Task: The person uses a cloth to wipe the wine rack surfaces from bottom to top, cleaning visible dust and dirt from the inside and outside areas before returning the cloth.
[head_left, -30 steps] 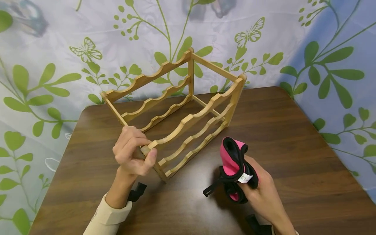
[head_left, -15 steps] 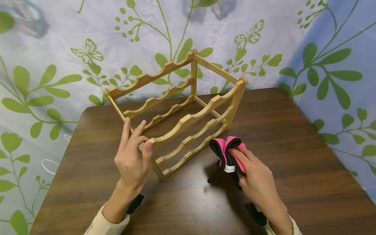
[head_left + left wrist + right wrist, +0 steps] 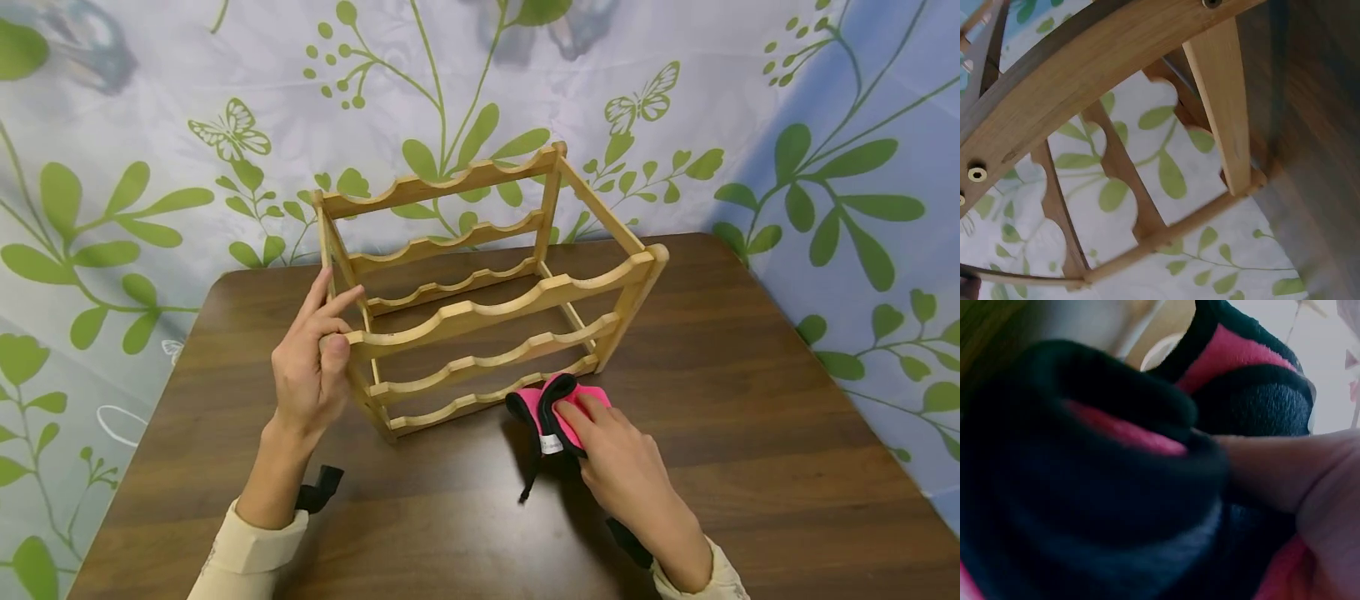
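Observation:
A wooden wine rack with scalloped rails stands at an angle on the table. At its near left corner is my left hand, index and middle fingers stretched along the side and thumb by the end of the top rail. My right hand grips a folded pink cloth with black edging and a white tag, just in front of the rack's lowest rail. In the right wrist view the thumb presses into the bunched cloth. The left wrist view shows the rack's side post with a hex-socket screw.
The brown wooden table extends on both sides of the rack. Behind it hangs a pale curtain printed with green leaves and butterflies. A thin white loop shows beyond the table's left edge.
The rack has turned, its right end coming nearer and its far left corner shifting right. My left hand went from gripping the corner to straighter fingers. My right hand moved left with the cloth.

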Available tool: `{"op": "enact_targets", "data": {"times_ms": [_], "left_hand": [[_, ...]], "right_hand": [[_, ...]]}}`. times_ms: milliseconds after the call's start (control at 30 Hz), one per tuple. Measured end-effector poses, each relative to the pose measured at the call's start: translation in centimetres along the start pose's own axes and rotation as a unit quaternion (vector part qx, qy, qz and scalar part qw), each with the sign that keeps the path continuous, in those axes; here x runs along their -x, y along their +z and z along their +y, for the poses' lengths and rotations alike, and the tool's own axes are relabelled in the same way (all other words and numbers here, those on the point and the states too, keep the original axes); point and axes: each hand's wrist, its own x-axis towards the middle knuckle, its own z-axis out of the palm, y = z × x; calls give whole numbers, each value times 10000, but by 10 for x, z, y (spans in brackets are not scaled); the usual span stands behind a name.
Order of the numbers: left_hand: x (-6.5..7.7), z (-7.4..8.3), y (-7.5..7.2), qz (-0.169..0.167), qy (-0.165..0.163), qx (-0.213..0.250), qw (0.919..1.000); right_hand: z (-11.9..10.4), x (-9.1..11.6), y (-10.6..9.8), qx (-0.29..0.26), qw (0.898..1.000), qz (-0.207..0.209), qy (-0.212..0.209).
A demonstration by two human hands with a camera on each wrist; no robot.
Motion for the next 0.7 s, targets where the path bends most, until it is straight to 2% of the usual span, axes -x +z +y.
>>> {"op": "enact_targets", "data": {"times_ms": [100,200,333,500,700], "left_hand": [[-3,-9,-3,-187,8,138,9997],[-6,-17,-7,-422,45,85,9991],[-11,-26,-9,-562,21,103,9984],[-15,-37,-9,-362,-235,438,9981],[-13,-44,-6,61,-484,633,9968]], "right_hand": [[-5,-2,5,-63,9994,-250,-230],[-11,-6,8,-325,9966,-708,-269],[-18,-10,10,-783,9860,-1462,-198],[-24,-11,18,-956,9650,-2437,-159],[-34,-10,37,-664,9549,-2893,-117]]}}
